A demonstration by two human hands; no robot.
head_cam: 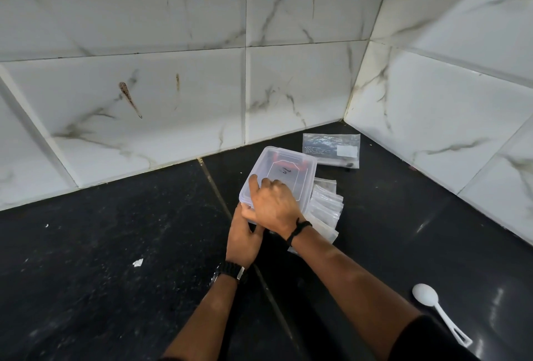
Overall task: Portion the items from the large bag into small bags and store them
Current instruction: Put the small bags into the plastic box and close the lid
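Note:
A clear plastic box with its lid on stands on the black counter near the wall corner. My right hand lies on top of the lid at its near left corner, fingers curled and pressing down. Below it, my left hand holds the box's near edge, thumb up against the rim. Something orange shows through the far side of the lid. Several small clear bags lie stacked just right of the box. The large flat clear bag with a white label lies behind the box, close to the corner.
A white plastic spoon lies on the counter at the near right. A small white scrap sits to the left. Marble-patterned tiled walls close the counter at the back and right.

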